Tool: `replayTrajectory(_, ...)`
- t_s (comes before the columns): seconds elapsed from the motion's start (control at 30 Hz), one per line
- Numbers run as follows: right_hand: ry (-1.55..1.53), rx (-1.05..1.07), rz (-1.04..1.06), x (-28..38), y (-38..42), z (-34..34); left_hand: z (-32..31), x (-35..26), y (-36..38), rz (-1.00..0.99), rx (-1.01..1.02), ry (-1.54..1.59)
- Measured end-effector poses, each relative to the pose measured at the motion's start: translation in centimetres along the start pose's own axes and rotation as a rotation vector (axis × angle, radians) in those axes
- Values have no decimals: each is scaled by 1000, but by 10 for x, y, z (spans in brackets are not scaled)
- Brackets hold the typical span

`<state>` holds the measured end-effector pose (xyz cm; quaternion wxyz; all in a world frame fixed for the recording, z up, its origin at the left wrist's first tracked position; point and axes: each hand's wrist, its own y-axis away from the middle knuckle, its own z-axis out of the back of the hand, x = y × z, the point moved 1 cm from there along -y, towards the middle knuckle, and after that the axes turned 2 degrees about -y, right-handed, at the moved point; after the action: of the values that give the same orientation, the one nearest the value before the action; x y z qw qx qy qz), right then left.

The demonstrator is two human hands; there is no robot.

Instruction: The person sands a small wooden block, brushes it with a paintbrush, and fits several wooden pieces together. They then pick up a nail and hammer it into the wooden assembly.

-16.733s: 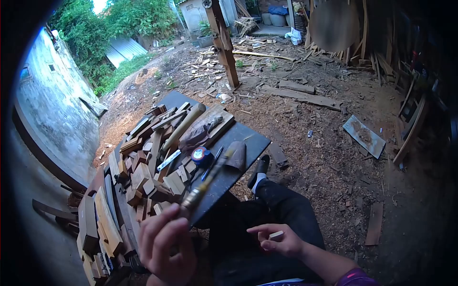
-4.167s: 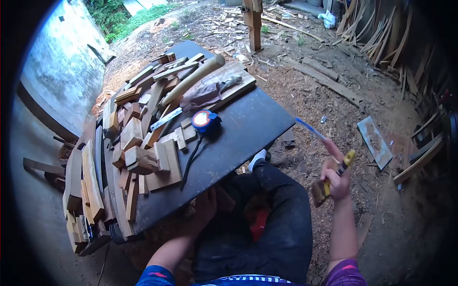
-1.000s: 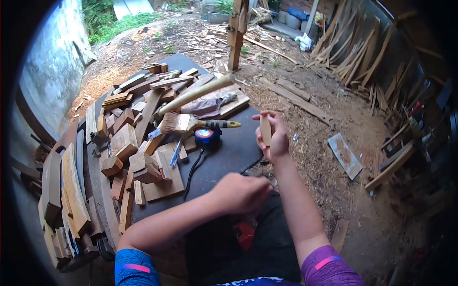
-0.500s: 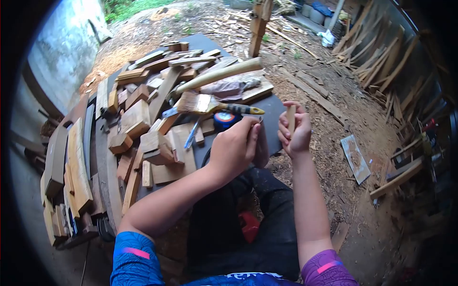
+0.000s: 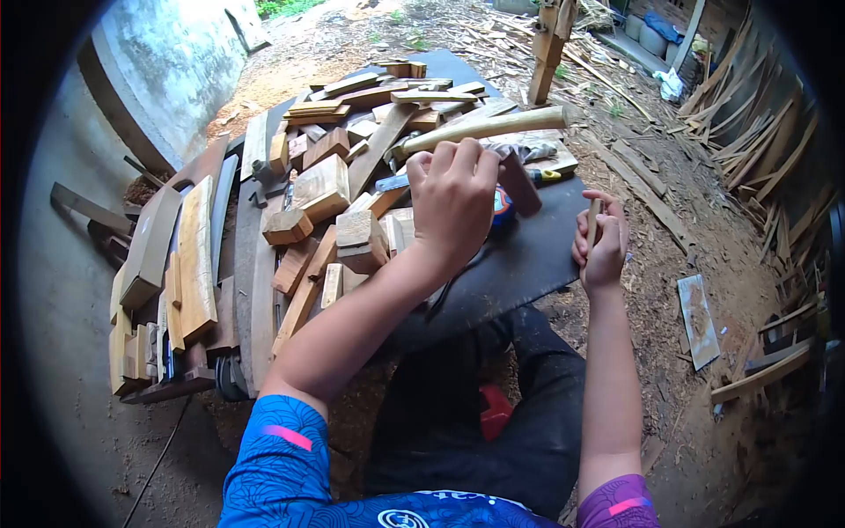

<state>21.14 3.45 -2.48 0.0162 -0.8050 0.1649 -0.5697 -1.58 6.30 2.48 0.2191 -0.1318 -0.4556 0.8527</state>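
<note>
Head view — left hand [image 5: 453,198] has its fingers clamped on a dark brown block [image 5: 523,185] above the counter [image 5: 528,257], while the right hand [image 5: 605,242] has fingers curled round a small wood strip [image 5: 593,222] — right by the counter's edge.

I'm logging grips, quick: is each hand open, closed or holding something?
Left hand: closed, holding a brown piece.
Right hand: closed, holding a small wooden piece.

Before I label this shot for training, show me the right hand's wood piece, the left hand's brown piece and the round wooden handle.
Wood piece [image 5: 594,222]: head view, middle of its visible face.
Brown piece [image 5: 521,184]: head view, middle of its visible face.
Round wooden handle [image 5: 509,123]: head view, on its shaft.
</note>
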Motion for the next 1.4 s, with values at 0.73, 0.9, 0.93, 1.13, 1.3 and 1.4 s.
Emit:
replayTrajectory(0.73,203,83,108,-21,-10,6,33,-4,37,217,658,-588)
replayTrajectory(0.9,110,63,39,-12,-2,2,52,6,29,95,900,-620)
replayTrajectory(0.93,134,71,72,-14,-5,3,51,7,28,89,948,-635)
replayTrajectory(1.13,246,58,161,-23,-10,8,56,-7,17,119,1055,-842)
replayTrajectory(1.3,226,64,96,-11,0,3,59,0,16,55,915,-597)
replayTrajectory(1.4,170,87,130,-17,-4,4,64,0,20,-28,879,-495)
